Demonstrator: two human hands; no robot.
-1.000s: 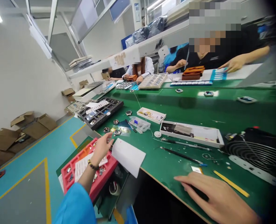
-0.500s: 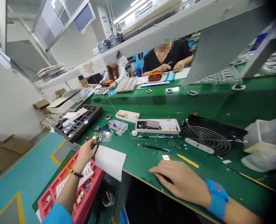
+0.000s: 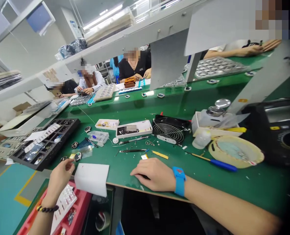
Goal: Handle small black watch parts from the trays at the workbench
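My left hand is at the table's front left with its fingers curled into a pinch. Its fingertips are right beside a round watch case; whatever sits between them is too small to make out. Another dark round watch part is partly covered by this hand. My right hand, with a blue wrist strap, lies on the green table, fingers stretched out and holding nothing. A small white and yellow piece lies just beyond its knuckles. Near my left hand, a white foam sheet overhangs the table edge.
Below my left arm is a red parts tray; a black compartment tray stands at left. Tweezers, a yellow strip, a black fan, a blue-handled tool and a round tub lie rightward. Several co-workers sit opposite.
My view has swung right, so the tub and blue-handled tool now show. My left hand stays by the watch case, and my right hand still rests on the table.
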